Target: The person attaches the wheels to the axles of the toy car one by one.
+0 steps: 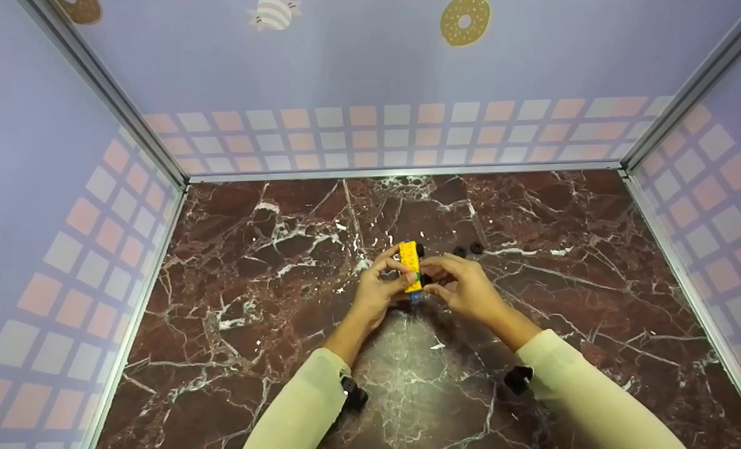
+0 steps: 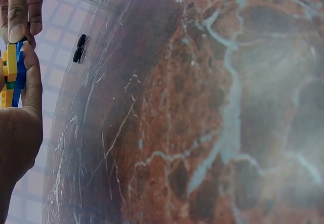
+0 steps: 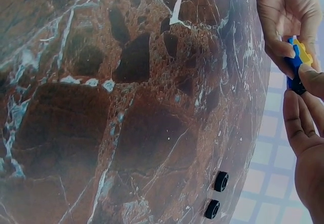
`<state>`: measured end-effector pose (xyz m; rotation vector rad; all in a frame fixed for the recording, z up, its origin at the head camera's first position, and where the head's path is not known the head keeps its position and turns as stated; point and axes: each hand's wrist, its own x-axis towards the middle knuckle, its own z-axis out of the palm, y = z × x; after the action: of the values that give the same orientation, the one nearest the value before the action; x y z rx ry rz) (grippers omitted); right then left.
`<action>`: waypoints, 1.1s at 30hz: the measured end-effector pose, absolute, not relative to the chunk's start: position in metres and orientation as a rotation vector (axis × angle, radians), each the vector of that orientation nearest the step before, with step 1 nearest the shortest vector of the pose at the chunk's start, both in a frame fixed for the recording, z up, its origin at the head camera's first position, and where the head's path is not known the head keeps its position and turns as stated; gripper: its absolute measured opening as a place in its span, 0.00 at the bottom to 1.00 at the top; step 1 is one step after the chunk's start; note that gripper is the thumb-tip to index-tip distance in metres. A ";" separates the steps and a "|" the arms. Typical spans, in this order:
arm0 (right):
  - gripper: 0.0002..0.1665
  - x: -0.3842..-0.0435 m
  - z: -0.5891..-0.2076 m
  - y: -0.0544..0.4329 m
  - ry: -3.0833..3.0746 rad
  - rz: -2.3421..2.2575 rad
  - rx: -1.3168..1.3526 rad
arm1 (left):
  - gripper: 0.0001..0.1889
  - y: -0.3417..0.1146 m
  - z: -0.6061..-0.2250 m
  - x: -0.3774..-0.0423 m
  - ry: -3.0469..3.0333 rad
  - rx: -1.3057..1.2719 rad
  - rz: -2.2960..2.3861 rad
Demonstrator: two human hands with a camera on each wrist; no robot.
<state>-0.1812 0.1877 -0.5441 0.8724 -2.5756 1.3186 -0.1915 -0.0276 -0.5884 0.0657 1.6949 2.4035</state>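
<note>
A toy block car (image 1: 409,259), with a studded yellow top, a green piece and a blue base, is held up in front of the person. The left hand (image 1: 376,289) grips it between thumb and fingers from its left side. At its near right side the right hand (image 1: 470,288) pinches a small black wheel (image 3: 297,86) against the blue base (image 3: 290,62). Another black wheel (image 1: 420,249) sits at the car's far right corner. In the left wrist view the yellow layer (image 2: 11,70) shows beside the blue base (image 2: 21,67). Fingers partly hide the car.
Two loose black wheels (image 3: 221,181) (image 3: 212,209) lie close together on the marbled tabletop (image 1: 270,324), beyond the right hand. Patterned panels (image 1: 370,75) enclose the back and both sides. Dark wrist cameras (image 1: 354,394) (image 1: 518,379) hang under the pale sleeves.
</note>
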 end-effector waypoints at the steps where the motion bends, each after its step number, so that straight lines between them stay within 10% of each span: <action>1: 0.27 -0.181 -0.544 0.188 -2.579 1.315 0.870 | 0.06 -0.028 -0.588 -0.192 1.697 0.067 2.401; 33: 0.28 -0.183 -0.547 0.188 -2.569 1.362 0.842 | 0.07 -0.026 -0.591 -0.194 1.641 0.056 2.436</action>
<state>-0.1826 0.1879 -0.5468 0.8422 -2.5688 1.3622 -0.1941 -0.0259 -0.5912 0.0560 1.6415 2.4360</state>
